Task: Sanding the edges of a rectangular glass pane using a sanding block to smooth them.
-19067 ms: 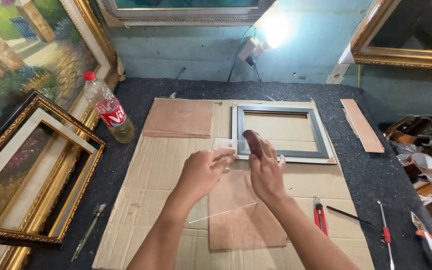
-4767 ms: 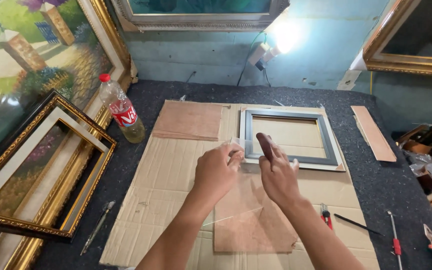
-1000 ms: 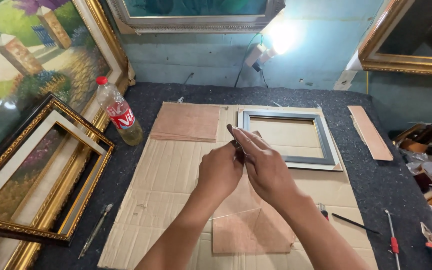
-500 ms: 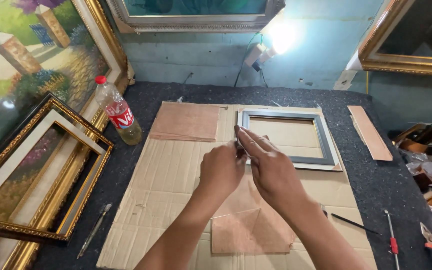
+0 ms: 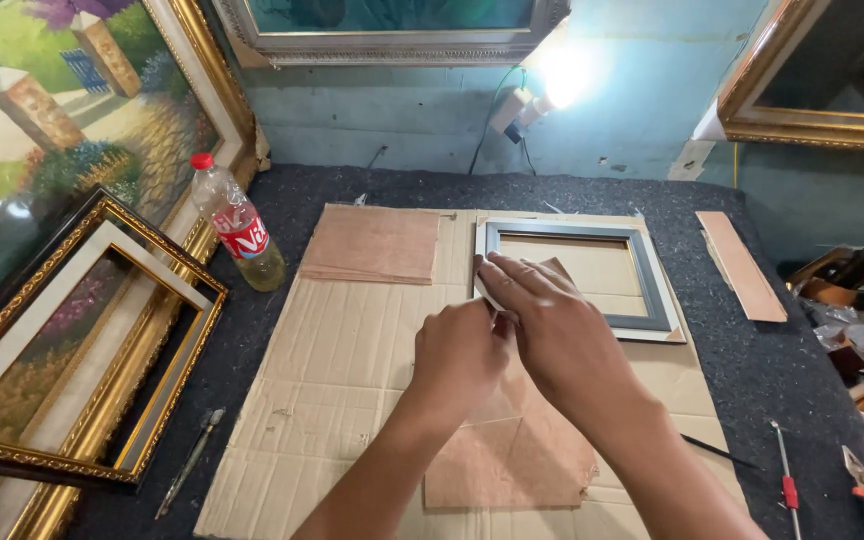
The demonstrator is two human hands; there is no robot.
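Both hands meet at the lower left corner of the grey frame (image 5: 577, 280) on the cardboard (image 5: 352, 350). The right hand (image 5: 552, 330) lies flat, fingers pressed together on that corner. The left hand (image 5: 462, 355) is curled just beside it; what its fingers pinch is hidden. A bottle (image 5: 242, 235) stands well left of the frame.

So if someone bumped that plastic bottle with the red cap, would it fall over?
Probably, yes. The plastic bottle is tall and narrow and already stands tilted by the gold frame, so a nudge could tip it. It looks only partly filled, so likely light. Being round, it may then roll across the dark mat.
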